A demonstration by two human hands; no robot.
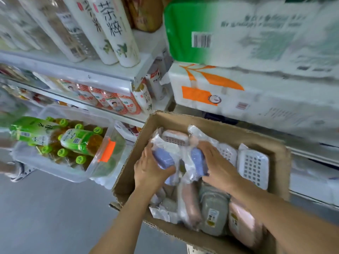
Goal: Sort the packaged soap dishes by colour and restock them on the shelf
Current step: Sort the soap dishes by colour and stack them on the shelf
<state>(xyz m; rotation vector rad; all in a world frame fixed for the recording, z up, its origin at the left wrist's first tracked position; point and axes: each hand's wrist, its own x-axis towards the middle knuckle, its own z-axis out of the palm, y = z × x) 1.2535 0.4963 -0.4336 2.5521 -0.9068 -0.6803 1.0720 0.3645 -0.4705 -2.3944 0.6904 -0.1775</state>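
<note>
Matt cardboard box (185,235), glossy plastic-wrapped soap dishes (254,165)

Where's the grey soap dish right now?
In the head view, the grey soap dish lies low in the cardboard box, between two pink packaged dishes, just under the right forearm.

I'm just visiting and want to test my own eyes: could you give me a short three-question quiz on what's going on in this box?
1. True or false: both hands hold blue packaged soap dishes.
2. What holds the soap dishes: A plastic tub, B cardboard box, C shelf?
3. Which colour is the dish by the box's right wall?

Key: 1 true: left hand and right hand each grip a blue soap dish. 2 B, the cardboard box. 3 the white soap dish.
</note>
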